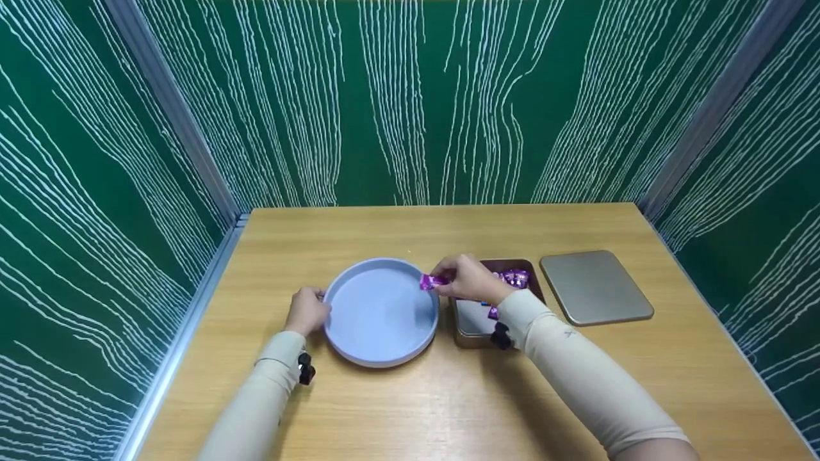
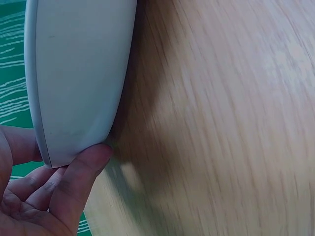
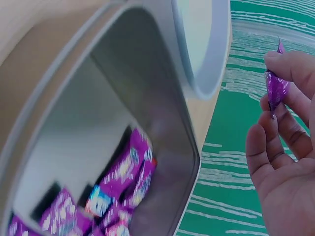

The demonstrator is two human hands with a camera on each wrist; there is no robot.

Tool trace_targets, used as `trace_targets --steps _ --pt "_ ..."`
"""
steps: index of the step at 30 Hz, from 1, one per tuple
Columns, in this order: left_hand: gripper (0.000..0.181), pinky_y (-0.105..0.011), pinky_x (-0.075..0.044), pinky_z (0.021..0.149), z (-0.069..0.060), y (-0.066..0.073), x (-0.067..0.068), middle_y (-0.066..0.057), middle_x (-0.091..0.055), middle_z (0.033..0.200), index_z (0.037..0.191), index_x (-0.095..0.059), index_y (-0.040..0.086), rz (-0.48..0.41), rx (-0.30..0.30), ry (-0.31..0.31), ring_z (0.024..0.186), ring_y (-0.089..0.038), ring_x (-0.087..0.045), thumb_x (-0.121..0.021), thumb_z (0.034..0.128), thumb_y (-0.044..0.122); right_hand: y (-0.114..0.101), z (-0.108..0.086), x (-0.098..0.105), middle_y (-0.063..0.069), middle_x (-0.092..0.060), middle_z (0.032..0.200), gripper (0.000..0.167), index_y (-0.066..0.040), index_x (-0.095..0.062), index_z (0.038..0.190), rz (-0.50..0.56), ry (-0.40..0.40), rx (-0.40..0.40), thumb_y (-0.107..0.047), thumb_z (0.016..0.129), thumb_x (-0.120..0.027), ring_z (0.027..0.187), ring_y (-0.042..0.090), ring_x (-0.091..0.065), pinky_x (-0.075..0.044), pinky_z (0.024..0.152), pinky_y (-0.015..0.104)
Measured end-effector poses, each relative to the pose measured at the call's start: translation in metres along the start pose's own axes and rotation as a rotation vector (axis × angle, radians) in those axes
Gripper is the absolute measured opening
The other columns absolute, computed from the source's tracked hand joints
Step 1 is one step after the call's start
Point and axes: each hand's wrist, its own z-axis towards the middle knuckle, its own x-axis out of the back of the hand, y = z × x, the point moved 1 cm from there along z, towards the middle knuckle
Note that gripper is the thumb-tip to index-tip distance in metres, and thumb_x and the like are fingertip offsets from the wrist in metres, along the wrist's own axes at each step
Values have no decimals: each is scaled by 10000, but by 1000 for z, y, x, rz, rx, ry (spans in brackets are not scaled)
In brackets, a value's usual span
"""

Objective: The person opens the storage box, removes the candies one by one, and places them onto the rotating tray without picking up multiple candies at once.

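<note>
A purple wrapped candy (image 1: 432, 282) is pinched between the thumb and fingers of my right hand (image 1: 466, 278), over the right rim of a round pale-blue plate (image 1: 378, 320) with raised sides. In the right wrist view the candy (image 3: 276, 89) shows its shiny, twisted wrapper. My left hand (image 1: 309, 312) grips the plate's left edge; in the left wrist view its thumb and fingers lie around the plate's side wall (image 2: 78, 83). Under my right wrist stands a metal tin (image 1: 473, 341). Several purple candies (image 3: 129, 167) lie in it, partly hidden by my arm in the head view.
The tin's flat metal lid (image 1: 596, 288) lies on the wooden table (image 1: 397, 410) to the right of the tin. Green walls with white lines (image 1: 384, 102) enclose the back and sides. The plate and the tin stand close together.
</note>
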Motion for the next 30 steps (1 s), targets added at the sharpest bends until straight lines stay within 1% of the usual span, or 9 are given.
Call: trace_targets --steps 2,5,9,12,17,22,26,30 --pt "390 -345 -672 765 0 0 0 -278 -769 1136 1254 -731 -119 3 -3 1 971 -303 -736 -591 896 -55 -3 3 -7 123 -804 1014 248 -12 -820 1128 5 1 -3 -59 886 -848 861 174 -694 -638 787 311" --pt "384 -355 -671 793 0 0 0 -269 -771 1130 1248 -734 -119 9 -5 4 984 -304 -730 -595 897 -46 -7 9 -17 141 -801 1014 271 5 -814 1129 -4 7 20 -63 871 -863 864 180 -695 -633 812 328" --pt "377 -319 -657 739 0 0 0 -237 -779 1063 1220 -746 -111 24 -10 15 931 -283 -730 -587 885 -40 -11 16 -30 156 -796 1010 269 17 -815 1109 -18 15 41 -65 860 -875 875 188 -689 -618 831 339" --pt "370 -291 -637 691 0 0 1 -219 -775 1013 1199 -748 -112 33 -19 19 881 -264 -722 -583 875 -40 -16 21 -41 141 -793 1011 262 3 -819 1109 -6 -1 21 -57 861 -876 886 183 -686 -623 842 342" --pt "351 -281 -628 662 0 -1 1 -206 -765 993 1183 -750 -107 21 -11 12 841 -246 -709 -581 880 -56 -22 27 -58 107 -799 1021 269 -20 -814 1121 37 -41 -24 -48 861 -876 901 164 -696 -639 887 346" --pt "366 -297 -649 668 -1 0 1 -224 -762 1028 1231 -739 -102 2 12 -9 845 -245 -713 -587 900 -68 -28 33 -73 130 -811 1016 243 -2 -818 1102 40 -49 -10 -40 869 -875 894 169 -707 -640 884 336" --pt "383 -309 -659 674 -1 1 1 -246 -753 1066 1272 -720 -107 -11 28 -34 860 -255 -718 -586 915 -72 -31 35 -82 139 -818 1019 220 1 -826 1083 12 -41 6 -59 878 -878 907 191 -726 -647 884 335" --pt "373 -292 -638 626 -1 3 2 -257 -753 1066 1266 -720 -109 -14 31 -36 813 -239 -708 -586 921 -69 -32 35 -90 128 -818 1011 196 -10 -829 1065 -10 -41 8 -80 888 -876 905 192 -727 -649 876 338"
